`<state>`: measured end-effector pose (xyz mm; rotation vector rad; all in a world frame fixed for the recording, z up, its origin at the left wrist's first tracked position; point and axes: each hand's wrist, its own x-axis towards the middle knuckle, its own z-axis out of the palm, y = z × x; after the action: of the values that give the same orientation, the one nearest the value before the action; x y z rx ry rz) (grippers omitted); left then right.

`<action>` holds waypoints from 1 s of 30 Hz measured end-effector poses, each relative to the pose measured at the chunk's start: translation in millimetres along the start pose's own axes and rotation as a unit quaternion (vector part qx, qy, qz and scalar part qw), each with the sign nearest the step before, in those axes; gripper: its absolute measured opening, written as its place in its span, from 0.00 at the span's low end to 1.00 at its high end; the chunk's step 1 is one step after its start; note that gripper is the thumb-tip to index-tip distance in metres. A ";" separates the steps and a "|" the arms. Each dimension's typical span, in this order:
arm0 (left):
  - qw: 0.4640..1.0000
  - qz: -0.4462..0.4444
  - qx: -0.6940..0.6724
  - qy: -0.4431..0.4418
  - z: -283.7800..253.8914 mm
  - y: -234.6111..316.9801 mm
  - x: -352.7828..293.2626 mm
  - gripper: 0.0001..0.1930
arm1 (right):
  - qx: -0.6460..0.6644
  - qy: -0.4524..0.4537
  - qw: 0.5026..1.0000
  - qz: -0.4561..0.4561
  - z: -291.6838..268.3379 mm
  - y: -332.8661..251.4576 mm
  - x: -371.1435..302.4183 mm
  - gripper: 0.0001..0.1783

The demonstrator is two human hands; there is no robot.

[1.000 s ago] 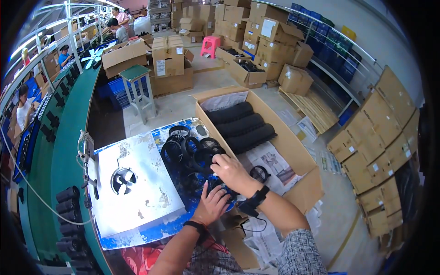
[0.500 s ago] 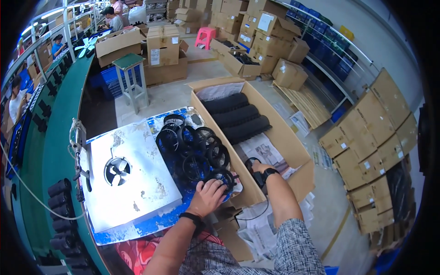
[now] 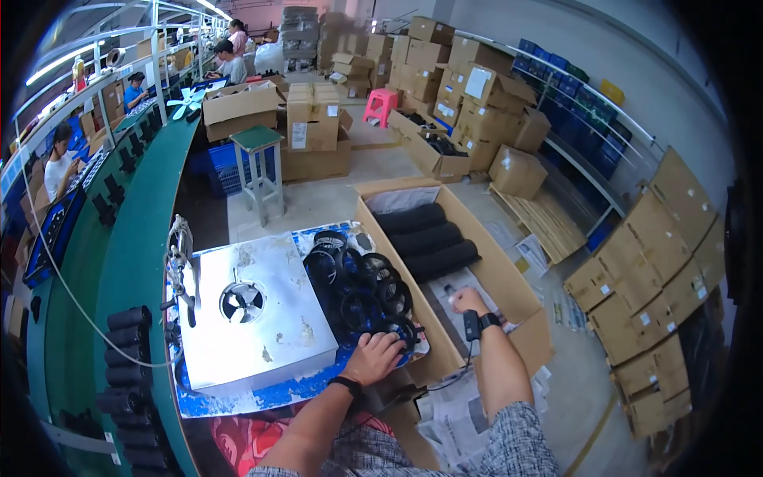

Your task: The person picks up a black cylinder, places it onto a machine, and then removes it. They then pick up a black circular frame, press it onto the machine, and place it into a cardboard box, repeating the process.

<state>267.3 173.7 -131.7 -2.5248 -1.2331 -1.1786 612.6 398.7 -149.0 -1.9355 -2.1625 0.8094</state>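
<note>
1. The left hand (image 3: 373, 358) lies at the near end of a pile of black round rings (image 3: 364, 285), its fingers draped over the nearest ring (image 3: 404, 332). Whether its grip pinches that ring cannot be told.
2. The right hand (image 3: 470, 302) is inside a long open carton (image 3: 497, 266), over printed paper (image 3: 435, 300). Its fingers are curled; what is at the fingertips is blurred, so I cannot tell whether the grip is closed on anything.
3. The pile of rings sits on the right part of a worktop (image 3: 262, 405) with worn blue paint, just beside the carton. The rings lean and overlap, some tilted.
4. Three black ribbed rolls (image 3: 433, 240) lie side by side across the far half of the carton.
5. A black band (image 3: 345, 387) circles the left wrist; the right wrist wears a strap with a small black device (image 3: 472, 324), from which a thin cable hangs.
6. Left of the rings, a shiny metal box (image 3: 214, 350) covers much of the worktop. Pale fan blades (image 3: 240, 302) show in its round opening, and a metal lever clamp (image 3: 180, 246) stands at its left edge.
7. Farther left runs a green conveyor (image 3: 151, 262), with dark cylinders (image 3: 127, 358) lined up at its near end.
8. Beyond the worktop stand a green-topped stool (image 3: 256, 137), a pink stool (image 3: 380, 107) and stacked cartons (image 3: 477, 95).
</note>
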 end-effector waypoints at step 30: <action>0.617 -0.675 -0.375 0.152 -259.8 186.0 -258.2 0.32 | 0.396 -0.191 0.712 -0.548 171.9 -279.1 -377.7 0.14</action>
<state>145.7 -215.5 -82.1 -0.9320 -3.0989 -2.5882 355.1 -22.6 -69.6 0.0335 -2.0277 1.4840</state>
